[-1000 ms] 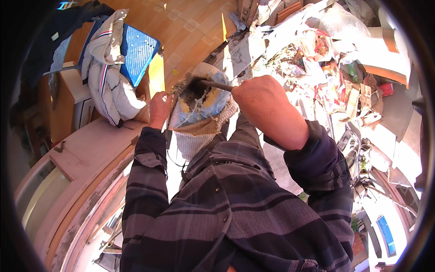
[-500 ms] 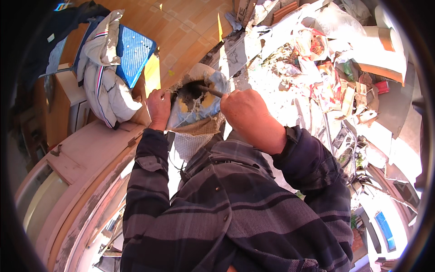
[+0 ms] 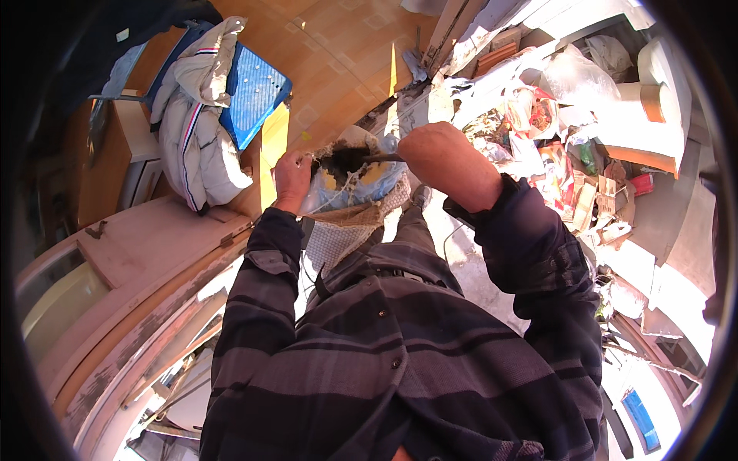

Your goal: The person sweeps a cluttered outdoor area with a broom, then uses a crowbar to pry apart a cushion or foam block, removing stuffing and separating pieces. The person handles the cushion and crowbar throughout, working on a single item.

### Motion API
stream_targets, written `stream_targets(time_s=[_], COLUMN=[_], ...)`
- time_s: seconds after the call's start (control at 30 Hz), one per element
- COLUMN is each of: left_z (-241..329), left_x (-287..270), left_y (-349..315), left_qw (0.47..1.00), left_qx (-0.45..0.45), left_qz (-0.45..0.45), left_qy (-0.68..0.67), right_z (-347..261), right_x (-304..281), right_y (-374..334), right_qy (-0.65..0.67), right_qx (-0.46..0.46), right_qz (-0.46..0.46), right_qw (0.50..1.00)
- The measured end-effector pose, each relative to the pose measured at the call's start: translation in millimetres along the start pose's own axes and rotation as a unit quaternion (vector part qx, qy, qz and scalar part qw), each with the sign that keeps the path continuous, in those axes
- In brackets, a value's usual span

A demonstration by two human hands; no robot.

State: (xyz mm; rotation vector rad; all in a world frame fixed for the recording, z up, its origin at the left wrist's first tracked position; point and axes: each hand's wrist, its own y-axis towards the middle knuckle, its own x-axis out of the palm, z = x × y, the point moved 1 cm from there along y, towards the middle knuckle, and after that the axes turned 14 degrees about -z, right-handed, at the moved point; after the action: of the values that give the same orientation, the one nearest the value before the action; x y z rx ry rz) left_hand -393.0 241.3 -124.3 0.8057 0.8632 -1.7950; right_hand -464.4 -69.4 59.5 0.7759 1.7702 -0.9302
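A white woven sack (image 3: 338, 240) with a frayed rim stands in front of me, lined with pale blue plastic film (image 3: 361, 190). Its mouth is open, and the inside looks dark, with yellowish patches. My left hand (image 3: 293, 178) pinches the left side of that rim. My right hand (image 3: 450, 161) is wrapped round a thin brownish stick-like handle (image 3: 382, 157), which slants leftward into the sack's mouth. Whatever is at the far end of the handle is hidden in the dark inside.
At the left, a pale padded jacket (image 3: 192, 138) hangs over a blue plastic seat (image 3: 254, 96). Bags, cardboard and litter (image 3: 553, 146) are heaped at the right. A pinkish wooden door frame (image 3: 154, 246) lies at the lower left; tiled floor (image 3: 338, 54) stretches ahead.
My view has shifted, so the scene sits a little differently. My right hand has moved up and right relative to the sack, handle still in its grip. The left hand stays on the rim.
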Motion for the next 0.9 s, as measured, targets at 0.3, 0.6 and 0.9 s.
stream_targets(time_s=[0.3,0.6,0.9], left_z=[8,3,2], left_x=[-6,3,-6], left_y=[-3,-9,-13], left_qw=[0.999,0.998,0.998], left_qx=[-0.032,-0.02,-0.025], left_qz=[-0.01,-0.015,-0.042], left_qy=[-0.016,-0.05,-0.031], right_z=[-29,-53,-55], right_x=[21,56,15], right_y=[7,40,62], right_qy=[0.011,-0.024,-0.046], right_qx=[-0.004,0.028,-0.019], right_qz=[0.019,-0.055,-0.096], right_qw=[1.0,0.998,0.994])
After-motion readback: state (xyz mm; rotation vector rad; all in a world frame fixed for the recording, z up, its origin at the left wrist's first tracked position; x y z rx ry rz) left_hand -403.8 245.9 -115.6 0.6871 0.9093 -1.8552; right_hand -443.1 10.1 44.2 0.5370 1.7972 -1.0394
